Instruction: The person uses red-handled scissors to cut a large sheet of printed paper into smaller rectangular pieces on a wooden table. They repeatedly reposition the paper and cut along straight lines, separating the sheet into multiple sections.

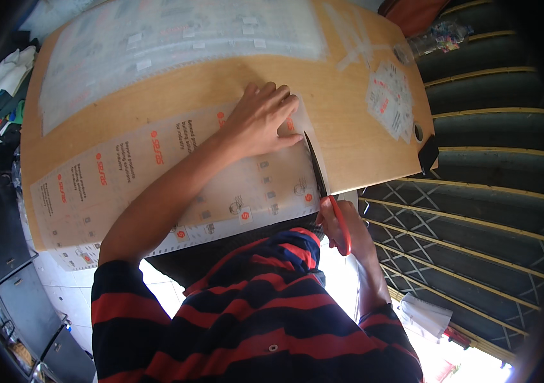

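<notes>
A long translucent printed sheet [118, 172] with red and black print lies along the near side of the wooden table, its front edge hanging over me. My left hand [264, 121] presses on the sheet near its right end, thumb and fingers apart, holding nothing. In my right hand [347, 223], at the table's front edge, is a pair of scissors [342, 225] with red handles. Their dark blades point away from me and lie along the sheet's right end, just right of my left thumb. Whether the blades are parted is hard to tell.
The wooden table [355, 143] carries a stack of clear printed sheets [182, 48] at the far side. Small printed pieces [390, 102] lie to the right, near clear tape strips [352, 38]. A dark slatted shutter [476, 179] stands at right, clothes [10, 76] at far left.
</notes>
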Available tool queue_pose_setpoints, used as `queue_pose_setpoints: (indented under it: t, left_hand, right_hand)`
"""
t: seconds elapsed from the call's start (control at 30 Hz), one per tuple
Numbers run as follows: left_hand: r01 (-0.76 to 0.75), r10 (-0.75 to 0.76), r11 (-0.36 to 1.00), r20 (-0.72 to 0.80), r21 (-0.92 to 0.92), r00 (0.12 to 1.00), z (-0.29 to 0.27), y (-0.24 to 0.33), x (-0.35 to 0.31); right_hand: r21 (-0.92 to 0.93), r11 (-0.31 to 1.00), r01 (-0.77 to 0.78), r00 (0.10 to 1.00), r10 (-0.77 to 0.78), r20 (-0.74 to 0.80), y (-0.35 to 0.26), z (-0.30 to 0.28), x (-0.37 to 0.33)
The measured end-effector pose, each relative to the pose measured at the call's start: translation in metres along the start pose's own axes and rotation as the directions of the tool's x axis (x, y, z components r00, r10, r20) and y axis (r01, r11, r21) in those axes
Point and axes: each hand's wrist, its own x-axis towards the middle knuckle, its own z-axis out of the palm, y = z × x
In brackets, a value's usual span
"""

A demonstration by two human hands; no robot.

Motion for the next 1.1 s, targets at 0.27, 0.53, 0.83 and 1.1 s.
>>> queue_pose_setpoints:
  t: [0.27,0.53,0.83,1.1]
  left_hand:
    - [0.020,-0.021,1.000,-0.072,-0.015,0.997,0.002,-0.003,-0.001]
    - [0.182,-0.157,0.973,-0.170,0.144,0.973,0.006,-0.006,-0.001]
    - [0.174,-0.151,0.973,-0.156,0.148,0.976,0.006,-0.003,-0.001]
    - [0.170,-0.145,0.974,-0.164,0.152,0.976,0.006,-0.004,-0.003]
  right_hand:
    - [0.120,0.993,-0.013,0.999,0.018,-0.045,-0.021,-0.002,0.001]
    - [0.143,0.981,-0.133,0.991,0.134,-0.001,-0.028,0.001,0.001]
    - [0.175,0.985,0.001,1.000,-0.006,0.029,-0.027,-0.005,0.006]
    - [0.158,0.984,-0.081,0.996,0.073,0.061,-0.040,-0.010,0.015]
